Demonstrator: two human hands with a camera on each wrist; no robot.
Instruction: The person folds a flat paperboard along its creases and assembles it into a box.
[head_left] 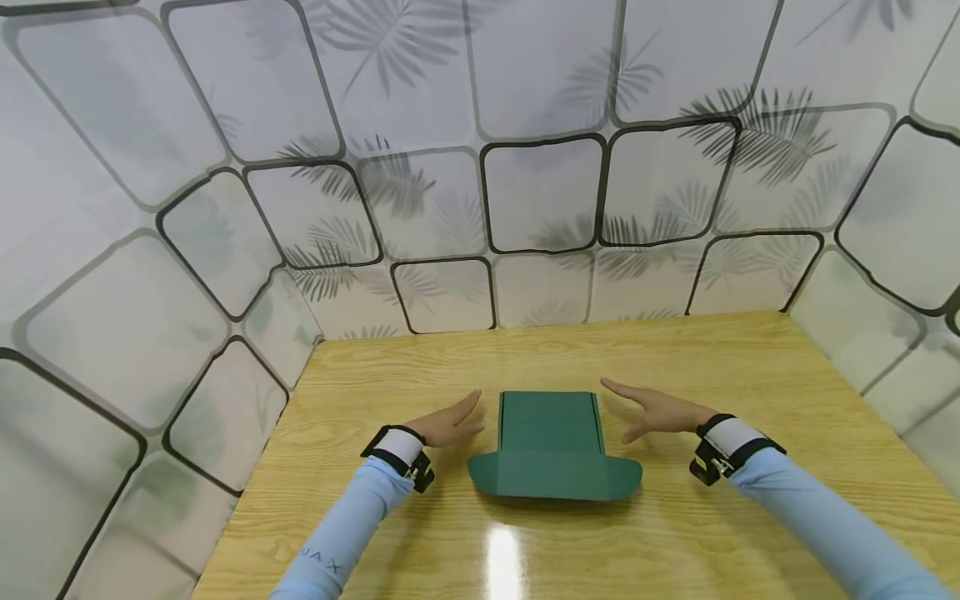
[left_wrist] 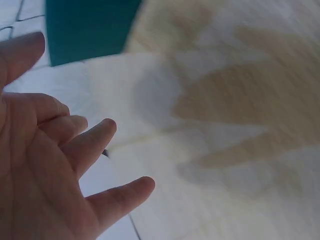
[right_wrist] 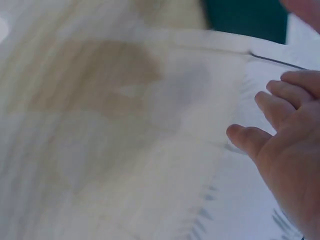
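Observation:
A dark green cardboard box (head_left: 551,421) lies on the table in the head view, with a wide round-ended flap (head_left: 555,477) spread toward the person. To its left is my left hand (head_left: 452,422), fingers extended and apart from the box. My right hand (head_left: 660,411) hovers at the box's right side, thumb and fingers spread, also not touching it. In the left wrist view the left palm (left_wrist: 45,165) faces the camera and holds nothing; part of the green box (left_wrist: 90,30) shows above. The right wrist view has the right hand (right_wrist: 290,135) with nothing in it.
The box rests on a glossy wood-grain table (head_left: 375,383), which carries a bright light reflection near the front. White patterned sheeting (head_left: 540,192) with dark outlines and leaf prints rises behind the table and along both sides.

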